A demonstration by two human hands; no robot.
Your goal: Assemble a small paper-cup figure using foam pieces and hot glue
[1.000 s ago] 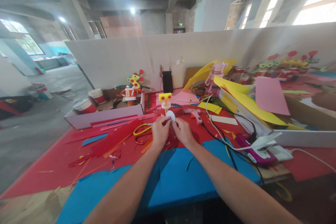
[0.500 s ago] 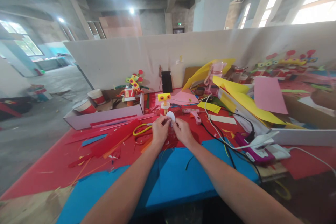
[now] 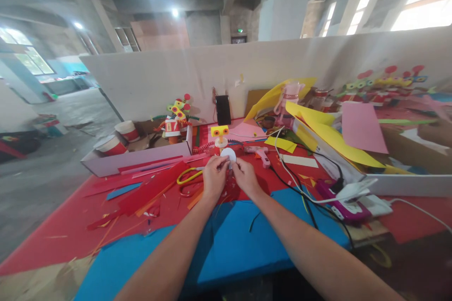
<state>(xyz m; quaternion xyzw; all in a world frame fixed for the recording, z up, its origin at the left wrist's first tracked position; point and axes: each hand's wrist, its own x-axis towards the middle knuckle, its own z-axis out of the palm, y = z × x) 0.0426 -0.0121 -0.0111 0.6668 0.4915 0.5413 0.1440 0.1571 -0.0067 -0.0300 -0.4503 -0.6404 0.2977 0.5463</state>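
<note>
Left grip (image 3: 214, 174) and right grip (image 3: 245, 175) angle inward, pinching a white disc (image 3: 229, 154).

One head-worn view from close above, forward and down across the table (image 3: 67, 223) to the white partition (image 3: 151, 73).

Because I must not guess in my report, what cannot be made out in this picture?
Unclear in the head view:
White disc: part of its lower edge, behind the left hand and right hand.
Yellow-headed figure: lower body, behind the disc and hands.
Yellow-handled scissors: blades, behind the left hand.
Far-right figures: details, blurred and small.
</note>
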